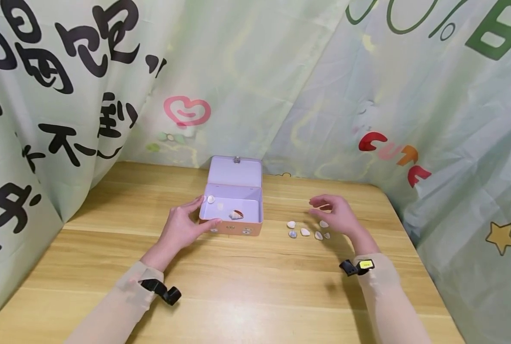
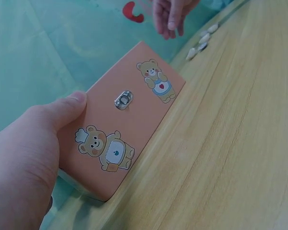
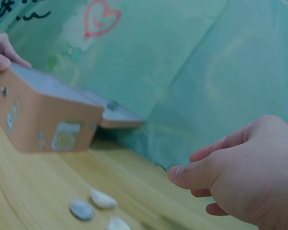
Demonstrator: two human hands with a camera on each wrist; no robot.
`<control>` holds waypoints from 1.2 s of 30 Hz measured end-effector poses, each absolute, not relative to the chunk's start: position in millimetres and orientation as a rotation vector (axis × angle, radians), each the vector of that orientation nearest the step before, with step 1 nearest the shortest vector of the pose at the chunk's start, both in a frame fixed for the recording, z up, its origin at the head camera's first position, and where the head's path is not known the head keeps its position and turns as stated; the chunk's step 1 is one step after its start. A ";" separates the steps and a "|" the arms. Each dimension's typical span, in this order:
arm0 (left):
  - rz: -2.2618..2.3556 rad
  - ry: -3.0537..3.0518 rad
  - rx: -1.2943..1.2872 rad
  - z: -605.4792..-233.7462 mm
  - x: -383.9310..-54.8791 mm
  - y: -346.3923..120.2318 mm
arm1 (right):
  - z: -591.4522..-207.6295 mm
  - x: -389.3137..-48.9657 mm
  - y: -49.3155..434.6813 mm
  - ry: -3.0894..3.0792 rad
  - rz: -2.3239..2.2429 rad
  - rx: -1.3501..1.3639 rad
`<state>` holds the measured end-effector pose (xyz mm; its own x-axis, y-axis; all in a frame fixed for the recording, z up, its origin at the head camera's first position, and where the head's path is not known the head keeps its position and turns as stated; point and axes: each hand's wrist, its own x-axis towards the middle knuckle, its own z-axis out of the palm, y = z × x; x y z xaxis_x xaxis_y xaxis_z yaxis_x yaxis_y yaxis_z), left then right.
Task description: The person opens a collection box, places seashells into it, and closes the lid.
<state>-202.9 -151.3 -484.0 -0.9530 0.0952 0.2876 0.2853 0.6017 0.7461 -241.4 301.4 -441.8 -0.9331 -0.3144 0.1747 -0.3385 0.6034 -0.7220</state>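
An orange tin box (image 2: pixel 127 115) with a lilac inside and bear pictures stands on the table, its lid (image 1: pixel 235 170) tipped back. My left hand (image 1: pixel 185 224) grips its left front corner, thumb on the front face. Inside lie a brown-and-white shell (image 1: pixel 236 215) and a small white shell (image 1: pixel 211 199). To the box's right, several small shells (image 1: pixel 305 232) lie in a loose group, among them a bluish-grey one (image 3: pixel 81 209). My right hand (image 1: pixel 334 213) hovers over them, fingers loosely bent, with nothing visible between thumb and fingers.
The wooden table (image 1: pixel 238 291) ends at a printed cloth curtain (image 1: pixel 246 95) behind and at both sides. A metal clasp (image 2: pixel 124 99) sits on the box's front. Each wrist wears a black strap with a camera (image 1: pixel 169 294).
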 end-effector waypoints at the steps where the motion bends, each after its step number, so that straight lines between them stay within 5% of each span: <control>1: -1.270 -2.610 -0.315 -483.7 -202.8 -151.5 | -444.0 -241.7 305.4 -2.795 1.253 0.554; 19: -1.286 -2.593 -0.318 -482.9 -202.7 -151.5 | -476.8 -226.4 343.9 -2.922 1.158 0.391; 36: -1.292 -2.581 -0.326 -484.6 -202.9 -151.3 | -487.9 -232.5 349.8 -2.894 1.051 0.550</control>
<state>-202.9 -151.3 -484.6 -0.9472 0.0925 0.3071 0.3013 0.5850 0.7530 -232.5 349.8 -487.9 -0.9380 -0.3207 0.1314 -0.3302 0.7122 -0.6195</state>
